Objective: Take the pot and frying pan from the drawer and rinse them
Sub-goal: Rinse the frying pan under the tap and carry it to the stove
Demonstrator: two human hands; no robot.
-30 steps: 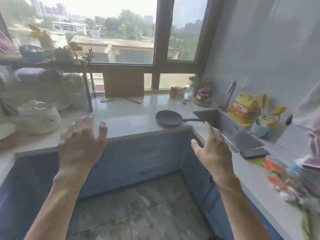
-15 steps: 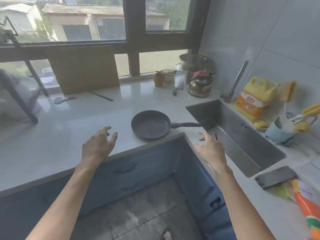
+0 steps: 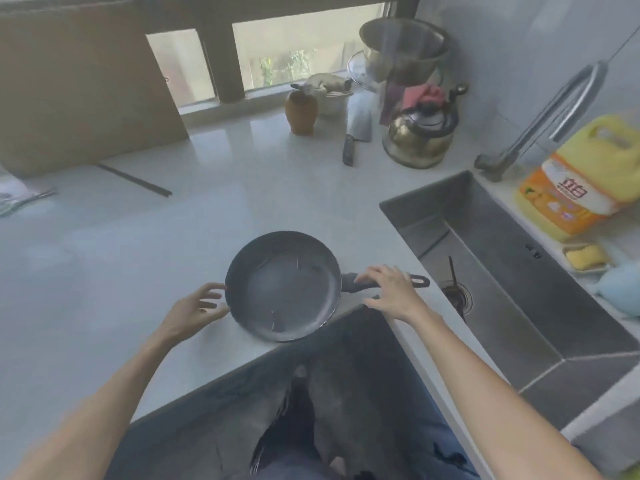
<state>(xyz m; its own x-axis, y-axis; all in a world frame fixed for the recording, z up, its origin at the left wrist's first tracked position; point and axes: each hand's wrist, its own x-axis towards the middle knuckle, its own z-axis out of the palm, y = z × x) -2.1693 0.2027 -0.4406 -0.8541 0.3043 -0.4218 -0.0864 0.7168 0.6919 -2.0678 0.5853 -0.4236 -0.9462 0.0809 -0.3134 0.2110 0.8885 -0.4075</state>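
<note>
Both hands have come forward to the frying pan (image 3: 284, 287) since half a second ago. It sits on the counter (image 3: 173, 237) at its inner corner, handle pointing to 3 o'clock toward the sink (image 3: 512, 271). The right hand (image 3: 389, 292) lies over the handle, fingers loosely spread, grip unclear; the left hand (image 3: 194, 311), fingers apart, touches the rim at 9 o'clock.

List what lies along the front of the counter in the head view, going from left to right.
left hand → frying pan → right hand on the pan's handle → sink → yellow sponge
</note>
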